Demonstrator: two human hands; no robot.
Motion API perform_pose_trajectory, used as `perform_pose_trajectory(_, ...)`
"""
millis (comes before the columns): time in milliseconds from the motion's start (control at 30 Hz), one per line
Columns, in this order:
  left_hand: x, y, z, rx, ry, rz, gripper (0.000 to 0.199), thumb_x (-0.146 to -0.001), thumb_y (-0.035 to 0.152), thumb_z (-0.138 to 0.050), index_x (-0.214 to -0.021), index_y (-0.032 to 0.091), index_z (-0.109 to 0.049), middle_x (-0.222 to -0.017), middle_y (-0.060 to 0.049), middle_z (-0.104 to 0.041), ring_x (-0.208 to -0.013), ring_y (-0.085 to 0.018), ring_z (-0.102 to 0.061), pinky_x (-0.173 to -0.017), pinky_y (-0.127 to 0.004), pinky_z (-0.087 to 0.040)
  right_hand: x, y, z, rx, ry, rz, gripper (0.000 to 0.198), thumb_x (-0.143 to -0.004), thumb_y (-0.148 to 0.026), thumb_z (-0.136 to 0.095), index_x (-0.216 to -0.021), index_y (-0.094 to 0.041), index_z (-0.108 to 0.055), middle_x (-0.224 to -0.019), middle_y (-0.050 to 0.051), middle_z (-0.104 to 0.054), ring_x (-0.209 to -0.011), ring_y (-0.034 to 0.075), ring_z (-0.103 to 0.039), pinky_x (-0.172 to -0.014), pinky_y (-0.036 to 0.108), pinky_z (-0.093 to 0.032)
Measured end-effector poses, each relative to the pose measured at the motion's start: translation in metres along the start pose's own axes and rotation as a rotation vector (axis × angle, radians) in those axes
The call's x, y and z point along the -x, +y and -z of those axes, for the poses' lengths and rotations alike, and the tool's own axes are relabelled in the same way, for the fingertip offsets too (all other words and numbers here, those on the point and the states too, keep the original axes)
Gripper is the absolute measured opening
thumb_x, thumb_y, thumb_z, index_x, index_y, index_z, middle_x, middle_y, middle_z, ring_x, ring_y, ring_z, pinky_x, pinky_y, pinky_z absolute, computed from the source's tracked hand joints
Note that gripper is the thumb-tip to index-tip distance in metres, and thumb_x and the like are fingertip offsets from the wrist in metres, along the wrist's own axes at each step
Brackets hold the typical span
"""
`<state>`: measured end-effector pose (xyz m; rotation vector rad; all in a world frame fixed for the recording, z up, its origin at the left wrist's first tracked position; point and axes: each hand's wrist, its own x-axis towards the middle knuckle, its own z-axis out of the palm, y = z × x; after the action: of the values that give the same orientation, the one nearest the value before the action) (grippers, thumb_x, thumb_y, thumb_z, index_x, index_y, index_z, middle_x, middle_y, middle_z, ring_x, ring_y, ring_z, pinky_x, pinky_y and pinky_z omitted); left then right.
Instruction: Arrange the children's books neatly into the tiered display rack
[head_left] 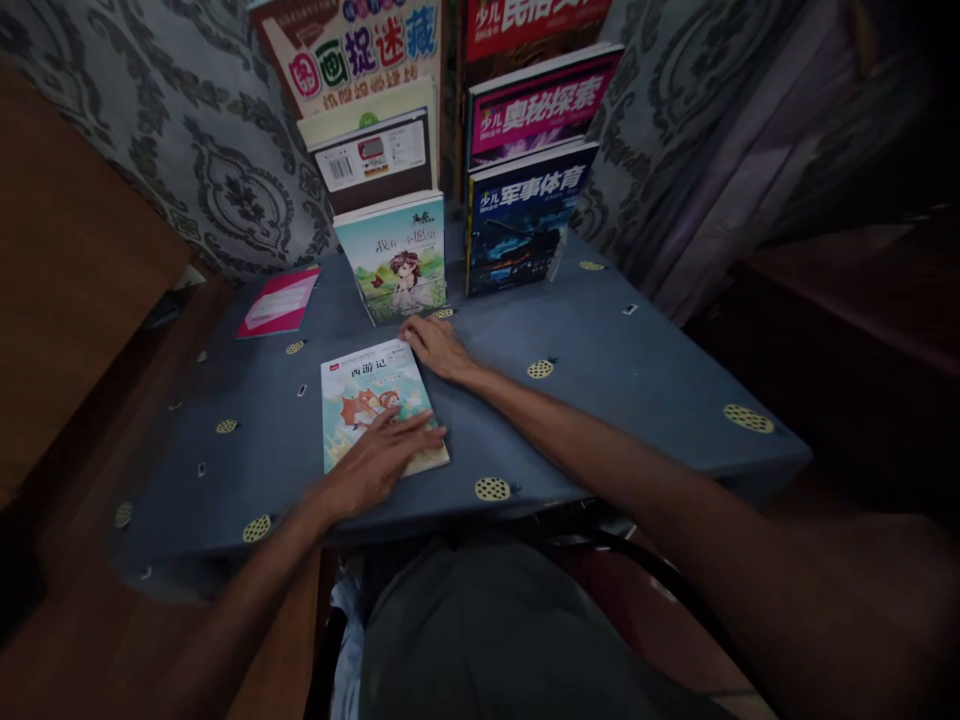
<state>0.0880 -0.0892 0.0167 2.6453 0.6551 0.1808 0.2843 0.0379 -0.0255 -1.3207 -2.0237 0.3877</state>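
- A blue tablecloth (pixel 615 370) with round yellow motifs covers the table.
- A pink booklet (pixel 279 301) lies flat near the far left edge.
- A tiered rack holds upright books: a green-covered one (pixel 394 255), a dark blue one (pixel 521 220), a magenta one (pixel 541 105).
- Patterned grey wallpaper (pixel 217 170) behind.

One view only, from the head, looking forward and steeply down over the desk (pixel 615 370). It sits close: both forearms run up from the bottom edge, and the person's lap fills the lower middle. The far edge of the frame reaches the book rack (pixel 450 130) against the patterned wall (pixel 210 160). Wide lens, edges bent and dark.
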Motion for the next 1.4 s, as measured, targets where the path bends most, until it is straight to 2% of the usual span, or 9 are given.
perform_pose_trajectory(300, 0.023, 0.030, -0.020, -0.020, 0.026, -0.042, 0.055, -0.090, 0.002, -0.035, -0.140, 0.023, -0.045, -0.137, -0.005, -0.063, -0.145, -0.017, -0.036, -0.125, -0.052, -0.012, 0.005, -0.005, -0.001, 0.036, -0.050, 0.110, 0.023, -0.096, -0.024, -0.044, -0.110, -0.016, -0.061, -0.105, 0.009, -0.067, -0.101, 0.023, -0.054, -0.093, 0.036, -0.038)
perform_pose_trajectory(433, 0.026, 0.035, -0.022, -0.079, 0.139, -0.044, 0.051, -0.091, 0.005, -0.038, -0.138, 0.024, -0.046, -0.135, -0.006, -0.063, -0.139, -0.015, -0.045, -0.124, -0.047, -0.021, 0.005, -0.005, -0.003, 0.017, -0.106, 0.213, 0.023, -0.094, -0.021, -0.046, -0.111, -0.013, -0.060, -0.105, 0.011, -0.063, -0.096, 0.021, -0.054, -0.091, 0.033, -0.041)
perform_pose_trajectory(567, 0.024, 0.040, -0.031, -0.229, 0.221, 0.081, 0.051, -0.094, 0.023, -0.052, -0.144, 0.020, -0.039, -0.146, -0.014, -0.052, -0.140, -0.021, -0.044, -0.120, -0.047, -0.032, 0.008, -0.005, -0.004, 0.031, -0.109, 0.239, 0.022, -0.095, -0.021, -0.047, -0.109, -0.012, -0.061, -0.103, 0.011, -0.060, -0.096, 0.021, -0.053, -0.092, 0.033, -0.042)
perform_pose_trajectory(700, 0.025, 0.042, -0.048, -0.423, 0.248, 0.160, 0.087, -0.082, 0.061, -0.063, -0.149, 0.013, -0.033, -0.150, -0.021, -0.046, -0.143, -0.033, -0.038, -0.116, -0.058, -0.034, 0.022, -0.009, 0.003, 0.049, -0.105, 0.248, 0.022, -0.094, -0.021, -0.048, -0.108, -0.012, -0.062, -0.102, 0.011, -0.060, -0.097, 0.022, -0.054, -0.093, 0.036, -0.043)
perform_pose_trajectory(767, 0.031, 0.042, -0.056, -0.529, 0.255, 0.157, 0.091, -0.081, 0.066, -0.061, -0.149, 0.012, -0.035, -0.151, -0.021, -0.044, -0.143, -0.035, -0.038, -0.116, -0.059, -0.032, 0.035, -0.013, 0.010, 0.051, -0.097, 0.265, 0.023, -0.094, -0.024, -0.049, -0.109, -0.013, -0.062, -0.104, 0.011, -0.060, -0.100, 0.023, -0.054, -0.096, 0.039, -0.043)
perform_pose_trajectory(900, 0.053, 0.048, -0.064, -0.715, 0.325, 0.071, 0.048, -0.098, 0.031, -0.050, -0.143, 0.016, -0.046, -0.149, -0.010, -0.050, -0.140, -0.024, -0.045, -0.124, -0.050, -0.021, 0.073, -0.023, 0.028, 0.021, -0.117, 0.279, 0.027, -0.094, -0.030, -0.052, -0.115, -0.017, -0.062, -0.110, 0.012, -0.060, -0.104, 0.025, -0.056, -0.099, 0.043, -0.046)
perform_pose_trajectory(967, 0.067, 0.054, -0.064, -0.746, 0.389, 0.023, 0.042, -0.099, 0.015, -0.043, -0.139, 0.017, -0.052, -0.145, -0.006, -0.055, -0.138, -0.019, -0.047, -0.126, -0.044, -0.016, 0.096, -0.027, 0.037, -0.009, -0.136, 0.273, 0.032, -0.094, -0.036, -0.053, -0.121, -0.021, -0.061, -0.116, 0.013, -0.060, -0.109, 0.026, -0.056, -0.098, 0.044, -0.048)
perform_pose_trajectory(1200, 0.097, 0.066, -0.048, -0.509, 0.485, -0.064, 0.040, -0.101, 0.014, -0.034, -0.137, 0.016, -0.054, -0.125, -0.005, -0.071, -0.132, -0.012, -0.053, -0.121, -0.033, -0.029, 0.158, -0.022, 0.049, -0.036, -0.236, 0.241, 0.069, -0.078, -0.053, -0.074, -0.139, -0.031, -0.053, -0.134, 0.013, -0.053, -0.125, 0.032, -0.050, -0.104, 0.051, -0.047)
perform_pose_trajectory(1400, 0.099, 0.073, -0.005, -0.044, 0.702, 0.052, 0.040, -0.100, 0.025, -0.042, -0.138, 0.025, -0.055, -0.127, -0.007, -0.069, -0.122, -0.020, -0.063, -0.104, -0.033, -0.051, 0.139, -0.039, 0.068, -0.074, -0.042, 0.235, 0.029, -0.095, -0.034, -0.053, -0.122, -0.029, -0.065, -0.113, 0.011, -0.062, -0.106, 0.025, -0.060, -0.090, 0.042, -0.053)
